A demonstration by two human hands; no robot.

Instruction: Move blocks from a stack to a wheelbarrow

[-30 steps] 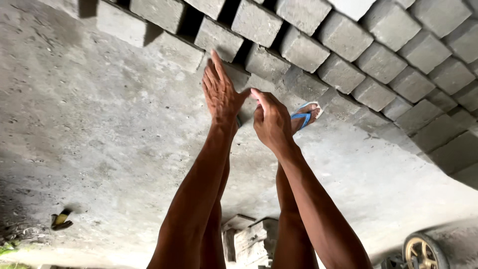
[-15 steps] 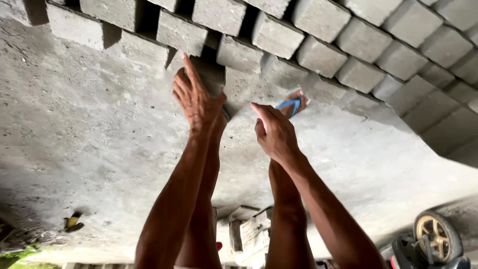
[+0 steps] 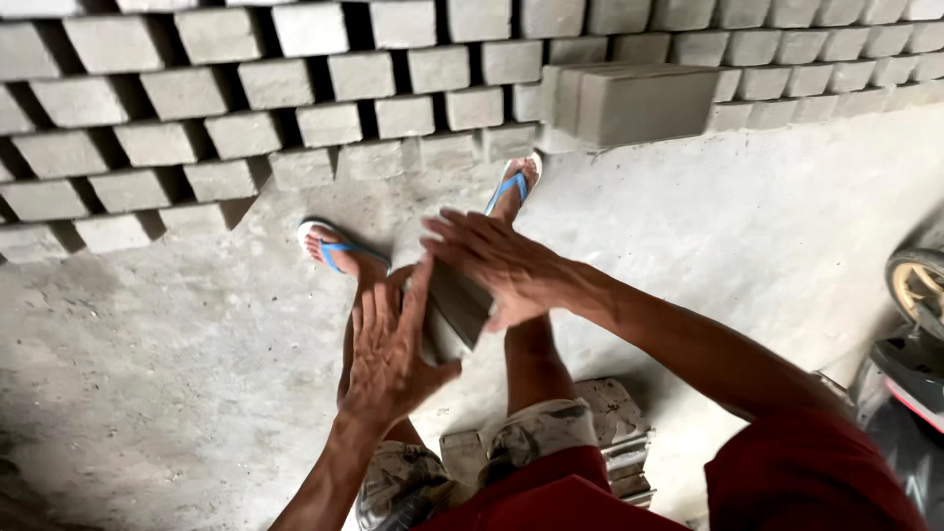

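A grey concrete brick [image 3: 455,307] is pressed between my two palms at the middle of the view. My left hand [image 3: 391,346] lies flat against its near left side, fingers spread. My right hand [image 3: 503,264] covers its top and right side. Most of the brick is hidden by the hands. Below it are my legs and my feet in blue flip-flops [image 3: 339,251] on the concrete floor [image 3: 177,374].
Rows of grey bricks [image 3: 295,88] lie spaced out on the floor along the far side. A taller stack of bricks [image 3: 639,98] stands at the upper right. A motorbike wheel [image 3: 919,285] is at the right edge. A metal mould [image 3: 615,423] sits by my knees.
Both hands were bare and reaching toward the brick rows. Now they clasp a grey brick between them, and the view has swung round to level the rows.
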